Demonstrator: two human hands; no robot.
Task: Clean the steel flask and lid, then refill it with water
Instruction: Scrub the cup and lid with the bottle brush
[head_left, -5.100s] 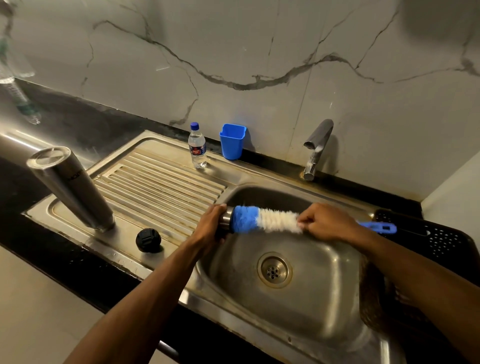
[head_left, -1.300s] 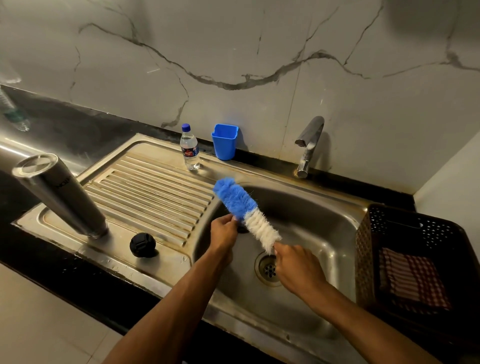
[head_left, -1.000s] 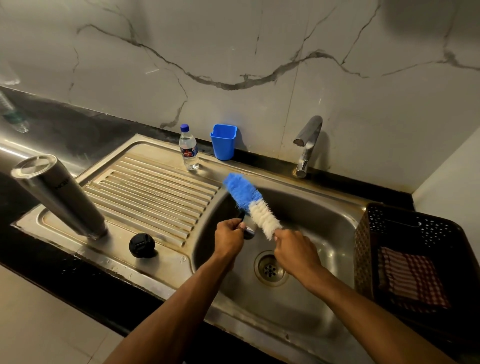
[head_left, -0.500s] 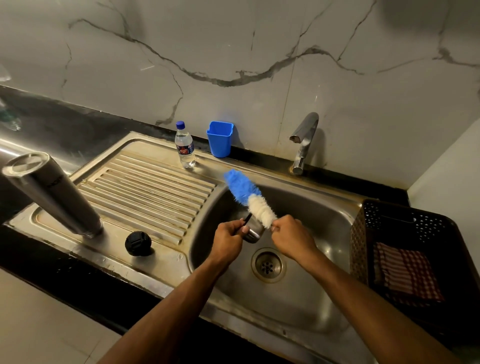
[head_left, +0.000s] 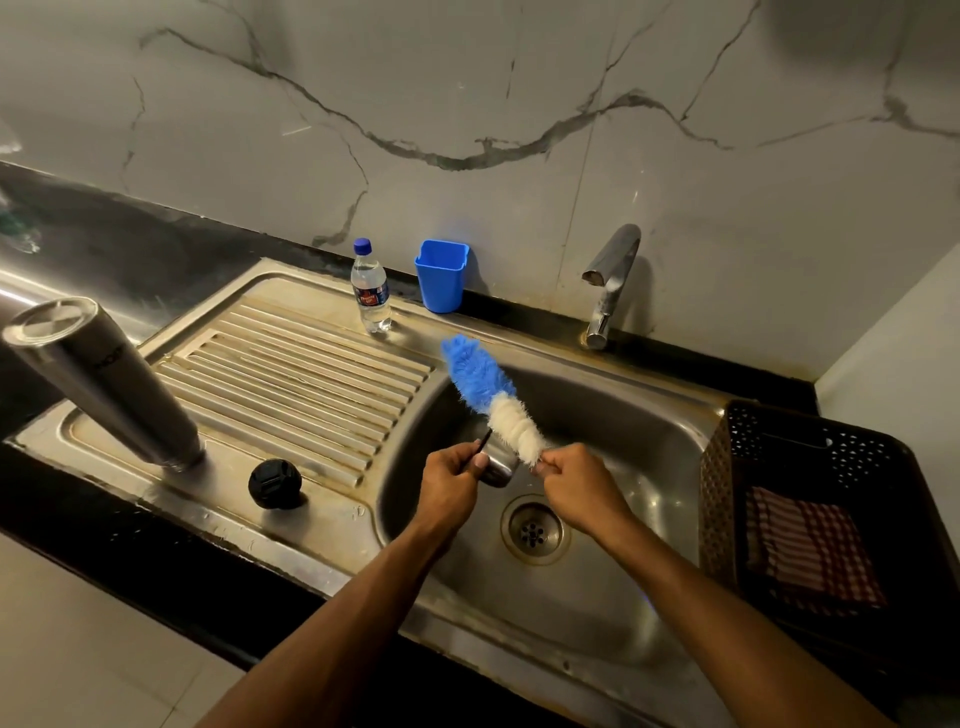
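One basket (head_left: 717, 499) holding checked cloth (head_left: 810, 551), sink (head_left: 623, 415)

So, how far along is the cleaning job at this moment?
Looks done: the tall steel flask stands upside down on the draining board. In hand: the left hand holds a small steel lid cup, while the right hand holds the blue and white bottle brush. Left: the black round cap, refilling.

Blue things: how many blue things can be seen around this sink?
3. The blue cup stands against the wall behind the sink. The blue cap is on the water bottle beside that cup. The brush, blue at its tip, is held by the right hand over the basin.
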